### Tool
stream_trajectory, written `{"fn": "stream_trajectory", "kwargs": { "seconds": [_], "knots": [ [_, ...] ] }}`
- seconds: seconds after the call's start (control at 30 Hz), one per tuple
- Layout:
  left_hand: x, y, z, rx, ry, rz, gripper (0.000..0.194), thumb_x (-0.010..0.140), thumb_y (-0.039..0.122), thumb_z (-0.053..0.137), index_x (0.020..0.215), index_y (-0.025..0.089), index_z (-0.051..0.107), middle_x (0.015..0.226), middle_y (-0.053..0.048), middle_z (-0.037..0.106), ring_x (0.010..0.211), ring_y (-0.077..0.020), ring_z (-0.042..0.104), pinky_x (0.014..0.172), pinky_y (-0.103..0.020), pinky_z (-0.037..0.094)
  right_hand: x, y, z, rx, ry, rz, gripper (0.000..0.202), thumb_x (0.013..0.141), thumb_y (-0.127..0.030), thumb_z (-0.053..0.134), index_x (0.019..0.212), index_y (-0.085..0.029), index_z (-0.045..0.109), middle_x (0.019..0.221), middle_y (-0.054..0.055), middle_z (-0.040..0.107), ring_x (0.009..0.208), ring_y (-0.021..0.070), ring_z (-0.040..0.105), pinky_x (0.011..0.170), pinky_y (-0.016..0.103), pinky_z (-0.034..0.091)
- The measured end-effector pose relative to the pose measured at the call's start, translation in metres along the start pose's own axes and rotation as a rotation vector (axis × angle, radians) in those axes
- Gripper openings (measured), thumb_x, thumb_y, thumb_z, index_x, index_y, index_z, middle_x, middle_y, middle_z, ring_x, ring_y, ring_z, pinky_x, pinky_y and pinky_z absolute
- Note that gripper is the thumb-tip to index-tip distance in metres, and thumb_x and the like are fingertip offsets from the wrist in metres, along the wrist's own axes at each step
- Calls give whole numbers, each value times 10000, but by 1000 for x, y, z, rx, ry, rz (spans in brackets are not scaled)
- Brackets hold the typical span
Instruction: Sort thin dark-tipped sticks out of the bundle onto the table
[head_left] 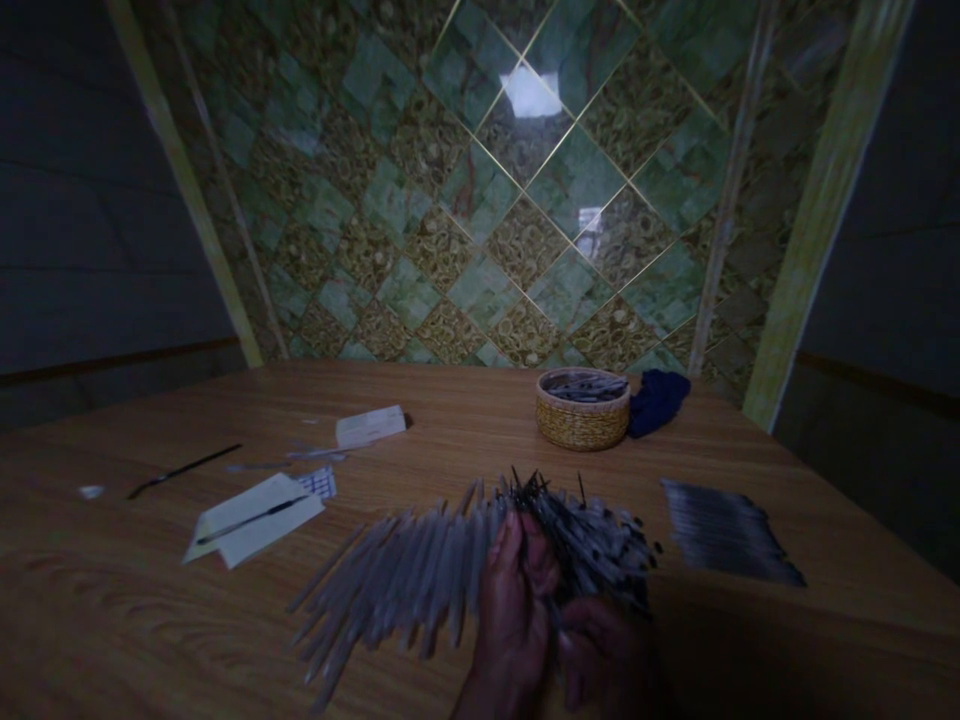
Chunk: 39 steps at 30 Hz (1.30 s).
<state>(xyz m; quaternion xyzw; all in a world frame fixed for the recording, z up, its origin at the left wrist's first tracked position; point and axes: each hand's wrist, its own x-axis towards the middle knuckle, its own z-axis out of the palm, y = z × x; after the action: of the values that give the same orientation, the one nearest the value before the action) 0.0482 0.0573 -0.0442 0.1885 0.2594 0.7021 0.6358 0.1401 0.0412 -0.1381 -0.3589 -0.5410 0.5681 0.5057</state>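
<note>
At bottom centre, a slender grey plastic stick (pixel 554 611) seems pinched by the right hand (pixel 606 645); the left hand's (pixel 513 595) hold cannot be told. Straight alignment is advised.

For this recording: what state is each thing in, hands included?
Left hand: fingers curled; grip too dark to tell.
Right hand: curled close by; grip unclear.
Pale tubes: loosely fanned out.
Dark-tipped tubes: heaped, untidy.
Tubes at far right: side by side.
Basket: upright, open, holding thin sticks.
Blue cloth: crumpled.
White box: lying flat; open or shut unclear.
Paper: creased, dark rod across it.
Black rod at left: lying on the table.
</note>
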Motion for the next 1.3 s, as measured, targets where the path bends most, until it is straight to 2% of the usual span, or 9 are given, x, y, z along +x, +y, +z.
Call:
{"fn": "stream_trajectory", "kwargs": {
  "seconds": [0.2,0.33,0.47,0.6,0.73,0.87,0.93,1.1,1.3],
  "knots": [
    [0,-7,2,-21,10,25,364,672,433,734,687,149,507,465,82,359,395,-27,281,363,-129,222,-3,-13,-4,-121,-4,-9,235,742,-372,529,670,-150,555,408,-69,422,348,68,371,384,186,264],
    [-1,-8,3,-25,7,26,355,693,435,715,699,152,502,469,84,355,391,-28,277,363,-132,224,-6,-24,-5,-178,7,6,239,754,-379,523,657,-161,542,394,-72,403,342,73,362,380,195,257],
    [-1,-4,3,-63,-1,3,347,683,407,732,694,153,496,463,87,351,391,-29,286,364,-134,231,-8,-25,0,-200,26,-10,313,767,-465,510,664,-171,541,409,-72,393,345,77,361,381,203,275],
    [0,-1,0,-77,22,-2,363,665,407,745,692,149,491,451,89,364,387,-28,294,364,-136,231,-10,-13,10,-226,100,40,424,767,-585,469,637,-186,526,458,-55,400,385,84,386,389,199,296],
    [0,-3,0,4,39,38,371,673,427,730,711,149,487,466,77,404,391,-33,313,365,-135,245,-13,1,15,-220,102,105,547,742,-713,395,579,-196,466,421,-55,364,362,74,329,361,195,250],
    [-3,-6,4,22,41,15,387,670,450,724,700,154,477,461,83,388,386,-28,297,367,-134,237,-15,0,14,-216,102,103,599,728,-760,347,564,-193,448,426,-53,360,342,59,300,341,191,214],
    [-4,-8,6,20,52,17,399,651,446,738,673,155,467,458,87,372,386,-27,292,366,-137,231,-15,-4,13,-245,123,91,607,728,-765,333,561,-195,454,439,-47,359,348,67,309,335,199,210],
    [-4,-14,6,14,53,8,402,630,437,748,665,158,461,460,90,360,387,-26,285,369,-142,213,-16,-16,11,-266,176,51,555,732,-726,389,551,-208,467,456,-27,390,398,103,390,382,217,318],
    [-5,-15,9,-5,60,-3,397,652,451,729,669,163,456,452,90,353,380,-27,283,377,-148,212,-16,-25,1,-278,9,76,450,807,-580,388,553,-210,424,403,-57,380,279,73,345,299,198,256]
  ]
}}
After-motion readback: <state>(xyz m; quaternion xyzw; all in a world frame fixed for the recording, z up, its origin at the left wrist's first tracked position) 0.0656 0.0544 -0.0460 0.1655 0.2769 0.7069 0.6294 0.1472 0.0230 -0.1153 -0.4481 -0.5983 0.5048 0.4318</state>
